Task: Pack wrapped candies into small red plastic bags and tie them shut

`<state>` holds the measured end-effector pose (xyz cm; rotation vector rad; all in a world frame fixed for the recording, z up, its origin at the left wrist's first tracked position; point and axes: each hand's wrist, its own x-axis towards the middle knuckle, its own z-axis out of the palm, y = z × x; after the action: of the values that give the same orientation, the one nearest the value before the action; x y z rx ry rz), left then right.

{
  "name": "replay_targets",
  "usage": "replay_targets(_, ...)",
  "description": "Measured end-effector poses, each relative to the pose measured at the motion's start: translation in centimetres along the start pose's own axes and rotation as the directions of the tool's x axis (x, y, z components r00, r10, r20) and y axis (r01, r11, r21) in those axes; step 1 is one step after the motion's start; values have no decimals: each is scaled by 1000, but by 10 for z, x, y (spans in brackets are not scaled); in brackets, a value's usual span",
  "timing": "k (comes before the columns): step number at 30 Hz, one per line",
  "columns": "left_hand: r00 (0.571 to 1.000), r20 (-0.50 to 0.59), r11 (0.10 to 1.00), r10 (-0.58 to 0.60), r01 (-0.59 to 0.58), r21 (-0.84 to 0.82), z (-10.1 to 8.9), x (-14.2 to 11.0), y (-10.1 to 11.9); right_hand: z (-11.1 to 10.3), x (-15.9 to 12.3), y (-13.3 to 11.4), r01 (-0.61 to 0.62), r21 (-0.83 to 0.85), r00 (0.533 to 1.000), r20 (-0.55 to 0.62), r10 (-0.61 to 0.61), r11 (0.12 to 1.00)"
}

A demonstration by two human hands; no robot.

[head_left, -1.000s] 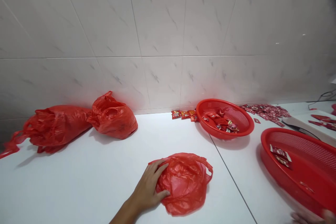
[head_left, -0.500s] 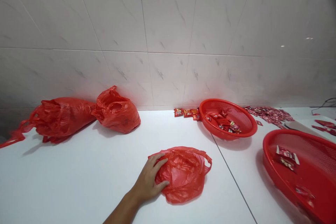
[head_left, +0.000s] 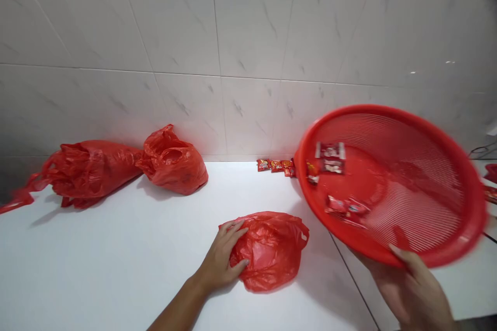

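Observation:
My left hand point(head_left: 225, 258) rests at the left rim of a red plastic bag point(head_left: 272, 269), gripping its edge between thumb and fingers. The bag's mouth is spread, and nothing shows inside it. My right hand point(head_left: 413, 282) grips the near rim of a round red plastic basket point(head_left: 427, 186), thumb over the edge and fingers underneath. The basket is raised off the table and tilted toward the bag. A few snack packets lie in its left part, among them a dark red packet point(head_left: 331, 158) and a pink-red packet point(head_left: 347, 206).
Two filled red bags, one lying point(head_left: 104, 170) and one upright point(head_left: 174, 165), sit by the tiled wall point(head_left: 248, 36). Several small red packets point(head_left: 275, 166) lie along the wall. A seam crosses the white table point(head_left: 116, 269) on the right. The raised basket hides what is behind it.
My right hand has come into view with the larger basket, lifted and moved left from the table's right side. My left hand has stayed at the bag's rim.

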<state>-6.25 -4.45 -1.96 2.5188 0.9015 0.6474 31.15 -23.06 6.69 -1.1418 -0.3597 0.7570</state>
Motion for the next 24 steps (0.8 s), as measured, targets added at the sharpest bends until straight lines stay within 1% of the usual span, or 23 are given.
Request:
replay_targets(2, 1000, -14, 1000, 3, -3, 0, -1, -1, 0, 33, 9, 4, -105, 50, 986, 136, 97, 993)
replay_targets(5, 999, -22, 999, 38, -38, -9, 0, -2, -2, 70, 19, 19, -229, -6, 922, 319, 219, 973)
replay_targets(7, 997, -24, 997, 70, -70, -12, 1, -2, -3, 87, 23, 31, -277, -59, 869, 410, 276, 959)
replay_targets(9, 996, -27, 997, 82, -83, -10, 0, -2, -2, 98, 24, 42, -310, -104, 817, 478, 321, 945)
replay_targets(11, 997, -21, 997, 78, -78, -14, -1, 0, 0, 107, 24, 49, -326, -118, 784, 521, 338, 938)
replay_targets(14, 997, 3, 997, 74, -74, -28, -3, 1, 4, 116, 24, 53, -335, -88, 779, 534, 328, 938)
replay_targets(16, 997, 5, 996, 80, -80, -34, -2, 1, 4, 122, 25, 51, -344, -62, 780, 536, 322, 937)
replay_targets(20, 993, 28, 993, 113, -112, -35, -1, 1, 2, 131, 27, 44, -366, -23, 765, 561, 315, 930)
replay_targets(22, 992, 44, 992, 122, -121, -31, 0, 1, 1, 131, 28, 44, -362, 17, 780, 552, 293, 932)
replay_targets(24, 992, 34, 992, 122, -121, -26, 1, 0, 0, 127, 30, 46, -342, 6, 803, 522, 288, 940)
